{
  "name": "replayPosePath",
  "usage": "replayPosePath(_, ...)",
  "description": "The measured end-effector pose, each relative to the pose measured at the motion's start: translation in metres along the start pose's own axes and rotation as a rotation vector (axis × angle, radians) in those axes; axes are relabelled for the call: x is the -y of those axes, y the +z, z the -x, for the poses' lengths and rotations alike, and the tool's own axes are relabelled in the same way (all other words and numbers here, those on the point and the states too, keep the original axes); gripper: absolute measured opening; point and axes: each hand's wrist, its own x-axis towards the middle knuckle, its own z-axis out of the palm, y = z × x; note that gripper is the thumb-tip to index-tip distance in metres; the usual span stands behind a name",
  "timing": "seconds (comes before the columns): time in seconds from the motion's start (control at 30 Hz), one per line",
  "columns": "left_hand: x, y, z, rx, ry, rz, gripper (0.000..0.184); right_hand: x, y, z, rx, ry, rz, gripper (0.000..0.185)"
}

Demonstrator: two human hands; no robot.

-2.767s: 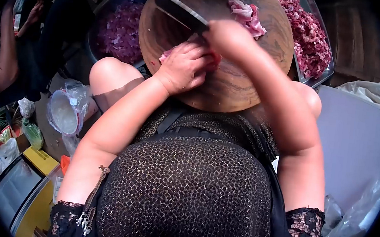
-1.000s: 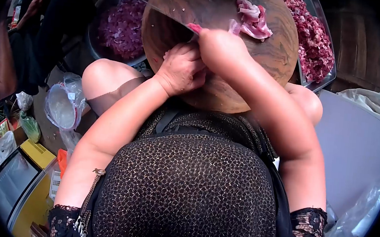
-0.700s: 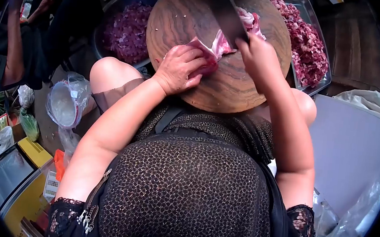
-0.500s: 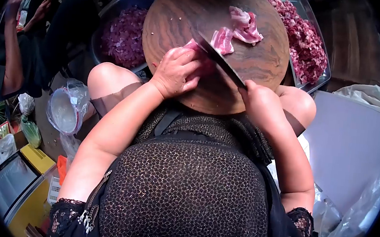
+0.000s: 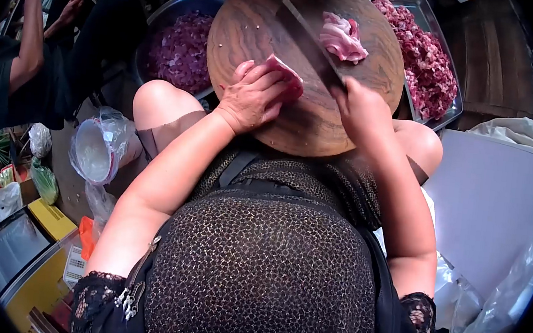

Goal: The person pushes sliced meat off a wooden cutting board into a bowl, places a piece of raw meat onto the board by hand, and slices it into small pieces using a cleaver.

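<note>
My left hand (image 5: 252, 99) is closed around a piece of raw pork (image 5: 292, 82), pressing it on the round wooden chopping block (image 5: 321, 130). The cut red face of the meat points to the right, past my fingertips. In my right hand (image 5: 367, 109) is the handle of a cleaver (image 5: 310, 45), its dark blade slanting up and left over the block, slightly blurred and apart from the held piece. Beyond the blade lie pale pink pork slices (image 5: 343, 38), folded together near the block's far right.
A basin (image 5: 155, 24) of pink cut meat stands left of the block; a metal tray (image 5: 452, 88) of chopped meat stands right. A plastic-lined bucket (image 5: 93, 153) sits at lower left. Another person's arm (image 5: 32, 35) shows at upper left. A pale board (image 5: 488, 201) leans at right.
The cleaver has moved up and away from the held pork. A slice that lay beside the blade no longer shows separately. More of the meat's cut face is visible.
</note>
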Motion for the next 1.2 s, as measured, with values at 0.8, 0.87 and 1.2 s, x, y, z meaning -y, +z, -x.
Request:
replayPosePath(0.8,0.012,0.011,-0.012,-0.082,-0.085,0.336,0.036,0.056,0.028,-0.077,0.322,-0.27,0.181,0.016)
replayPosePath(0.87,0.013,0.012,-0.009,-0.063,-0.048,0.325,0.038,0.068,0.036,-0.109,0.396,-0.225,0.168,0.018)
replayPosePath(1.2,-0.004,-0.016,0.003,-0.031,-0.027,0.008,0.044,0.006,-0.01,-0.031,0.069,0.003,-0.099,0.03)
